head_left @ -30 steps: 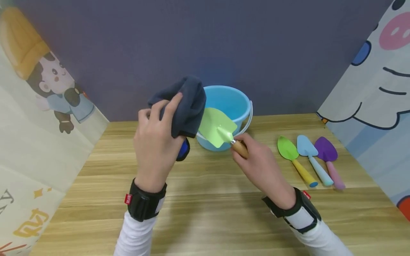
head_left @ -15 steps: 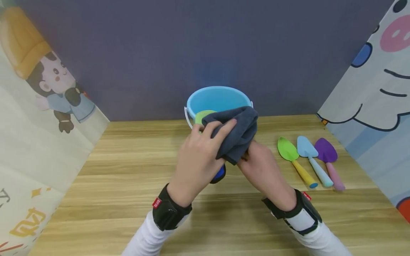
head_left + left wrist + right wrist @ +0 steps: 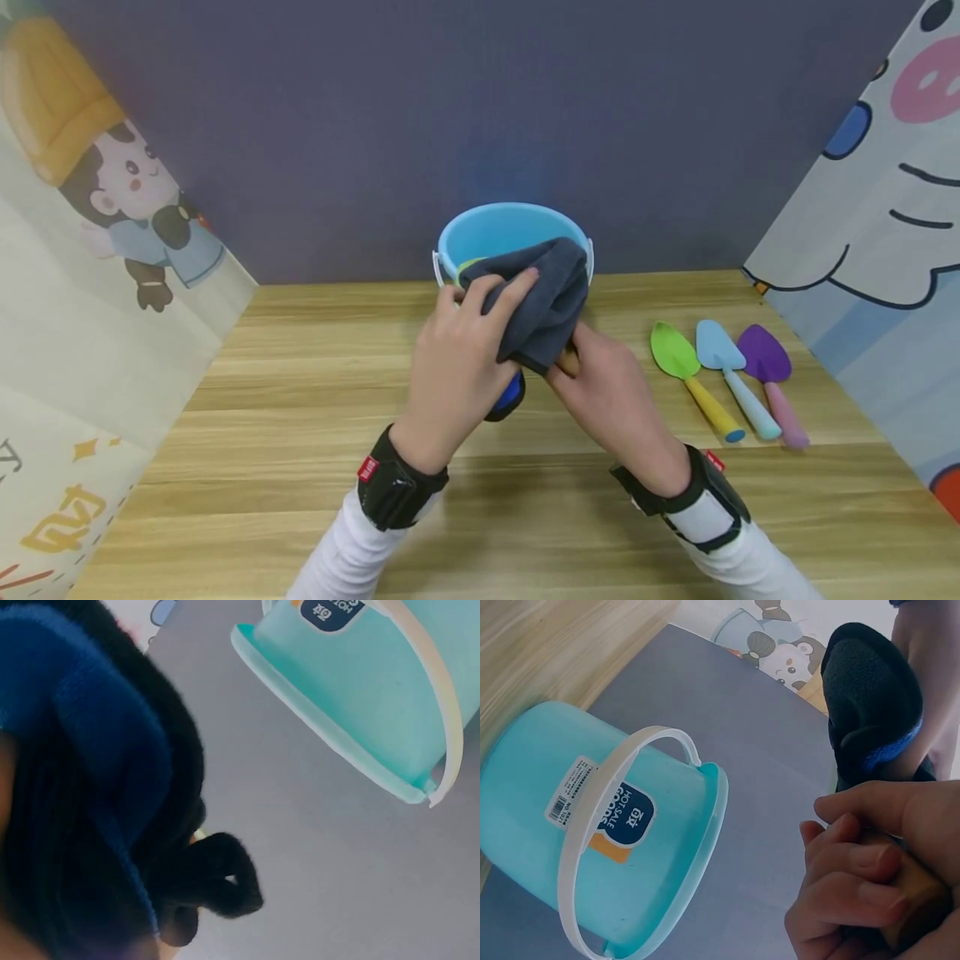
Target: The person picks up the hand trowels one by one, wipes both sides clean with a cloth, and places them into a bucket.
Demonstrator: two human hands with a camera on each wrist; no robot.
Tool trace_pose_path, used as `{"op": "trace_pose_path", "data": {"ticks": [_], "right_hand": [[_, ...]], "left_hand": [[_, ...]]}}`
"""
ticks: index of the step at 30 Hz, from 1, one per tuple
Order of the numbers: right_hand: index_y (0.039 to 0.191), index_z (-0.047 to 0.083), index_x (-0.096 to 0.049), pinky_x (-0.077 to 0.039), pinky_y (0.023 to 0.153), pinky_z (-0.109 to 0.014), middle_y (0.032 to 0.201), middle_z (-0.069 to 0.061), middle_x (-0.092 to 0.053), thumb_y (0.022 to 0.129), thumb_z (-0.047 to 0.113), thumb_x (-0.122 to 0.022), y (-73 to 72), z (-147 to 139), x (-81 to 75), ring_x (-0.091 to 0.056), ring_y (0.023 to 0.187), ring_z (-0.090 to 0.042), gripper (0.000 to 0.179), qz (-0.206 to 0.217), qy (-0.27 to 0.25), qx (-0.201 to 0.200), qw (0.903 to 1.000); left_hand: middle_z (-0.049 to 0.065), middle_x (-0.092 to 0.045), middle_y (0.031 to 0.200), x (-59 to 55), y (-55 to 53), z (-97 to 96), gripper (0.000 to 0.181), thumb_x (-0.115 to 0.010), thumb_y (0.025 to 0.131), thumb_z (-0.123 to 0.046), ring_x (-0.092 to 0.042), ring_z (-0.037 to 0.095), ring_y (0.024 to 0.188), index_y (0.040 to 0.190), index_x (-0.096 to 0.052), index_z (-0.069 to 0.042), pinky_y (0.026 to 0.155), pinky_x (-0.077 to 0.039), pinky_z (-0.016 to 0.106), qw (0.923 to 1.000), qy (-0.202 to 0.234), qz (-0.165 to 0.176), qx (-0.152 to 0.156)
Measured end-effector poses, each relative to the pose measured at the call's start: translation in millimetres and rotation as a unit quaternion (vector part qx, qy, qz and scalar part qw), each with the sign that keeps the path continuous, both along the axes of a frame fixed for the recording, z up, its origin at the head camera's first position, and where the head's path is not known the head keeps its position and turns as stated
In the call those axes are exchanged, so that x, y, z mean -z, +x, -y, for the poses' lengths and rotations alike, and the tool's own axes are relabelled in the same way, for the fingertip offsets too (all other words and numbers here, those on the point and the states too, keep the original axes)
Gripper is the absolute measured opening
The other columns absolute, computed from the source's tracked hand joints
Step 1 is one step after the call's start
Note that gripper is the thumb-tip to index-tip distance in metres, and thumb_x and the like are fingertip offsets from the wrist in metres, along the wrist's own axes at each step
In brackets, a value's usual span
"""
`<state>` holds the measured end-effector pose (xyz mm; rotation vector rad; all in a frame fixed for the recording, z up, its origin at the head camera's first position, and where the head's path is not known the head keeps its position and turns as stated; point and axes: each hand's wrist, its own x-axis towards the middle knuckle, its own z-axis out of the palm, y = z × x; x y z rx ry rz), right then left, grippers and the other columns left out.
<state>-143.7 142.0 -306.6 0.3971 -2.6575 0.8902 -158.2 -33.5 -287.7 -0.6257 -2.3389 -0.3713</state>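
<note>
My left hand point(image 3: 457, 358) holds a crumpled dark grey cloth point(image 3: 543, 292), whose blue side shows in the left wrist view. The cloth lies over the blade of a light green garden trowel point(image 3: 469, 264), leaving only a sliver of green in sight. Its wooden handle point(image 3: 922, 900) is gripped by my right hand point(image 3: 615, 392), fingers curled round it. Both hands are close together above the table, in front of a light blue bucket point(image 3: 487, 233) with a white handle. The cloth hides part of the bucket's front in the head view.
To the right on the wooden table point(image 3: 262, 400) lie a green trowel with a yellow handle point(image 3: 675, 350), a light blue trowel point(image 3: 720, 346) and a purple trowel point(image 3: 765, 354). A dark panel point(image 3: 480, 100) stands behind the bucket, with printed sheets at both sides.
My left hand has brought the cloth rightward from beside the trowel onto its blade, then shifted slightly up and left. My right hand keeps its grip, almost in the same place.
</note>
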Motion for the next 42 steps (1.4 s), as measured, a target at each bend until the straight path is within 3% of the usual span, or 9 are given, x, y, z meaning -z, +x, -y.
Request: {"op": "trace_pose_path", "data": {"ticks": [9, 17, 23, 29, 42], "right_hand": [[0.106, 0.006, -0.061, -0.038, 0.054, -0.028, 0.072, -0.005, -0.053, 0.095, 0.009, -0.067, 0.4, 0.9, -1.2, -0.048, 0.057, -0.014, 0.013, -0.013, 0.006, -0.001, 0.9999], [0.117, 0.006, -0.065, -0.043, 0.055, -0.028, 0.083, -0.006, -0.064, 0.094, 0.014, -0.069, -0.2, 2.5, 0.2, -0.053, 0.061, -0.015, 0.025, -0.013, 0.017, 0.007, 0.9998], [0.118, 0.006, -0.065, -0.043, 0.053, -0.028, 0.082, -0.006, -0.064, 0.094, 0.014, -0.069, -0.8, 2.1, 0.2, -0.053, 0.059, -0.014, 0.025, -0.019, 0.018, 0.009, 0.9996], [0.122, 0.006, -0.066, -0.043, 0.054, -0.028, 0.082, -0.006, -0.063, 0.095, 0.015, -0.069, -1.1, 3.4, -0.3, -0.052, 0.060, -0.015, 0.029, -0.006, 0.017, 0.009, 0.9998], [0.122, 0.007, -0.066, -0.042, 0.054, -0.027, 0.083, -0.006, -0.063, 0.093, 0.013, -0.070, -0.4, 3.6, -0.2, -0.052, 0.061, -0.015, 0.030, -0.010, 0.017, 0.003, 0.9998]], "left_hand": [[0.008, -0.063, 0.130, -1.1, -3.3, 3.8, 0.083, -0.083, 0.079, -0.016, -0.058, 0.034, 0.097, 0.152, -0.046, -0.031, 0.067, -0.060, 0.044, 0.9999, 0.014, -0.003, -0.002], [0.009, -0.062, 0.130, -3.0, -6.8, 13.5, 0.082, -0.085, 0.081, -0.022, -0.057, 0.034, 0.094, 0.152, -0.046, -0.030, 0.067, -0.061, 0.046, 0.9991, 0.011, -0.007, -0.041], [0.010, -0.062, 0.131, -4.3, -9.9, 16.5, 0.080, -0.083, 0.082, -0.019, -0.057, 0.035, 0.095, 0.152, -0.046, -0.030, 0.065, -0.060, 0.046, 0.9986, 0.019, -0.012, -0.049], [0.012, -0.062, 0.132, -5.1, -13.9, 23.3, 0.078, -0.082, 0.082, -0.020, -0.058, 0.036, 0.095, 0.151, -0.046, -0.029, 0.066, -0.061, 0.047, 0.9962, 0.025, -0.017, -0.082], [0.011, -0.062, 0.133, -10.9, -17.2, 37.3, 0.076, -0.080, 0.084, -0.017, -0.056, 0.037, 0.099, 0.151, -0.047, -0.032, 0.065, -0.059, 0.049, 0.9915, 0.060, -0.001, -0.116]]}}
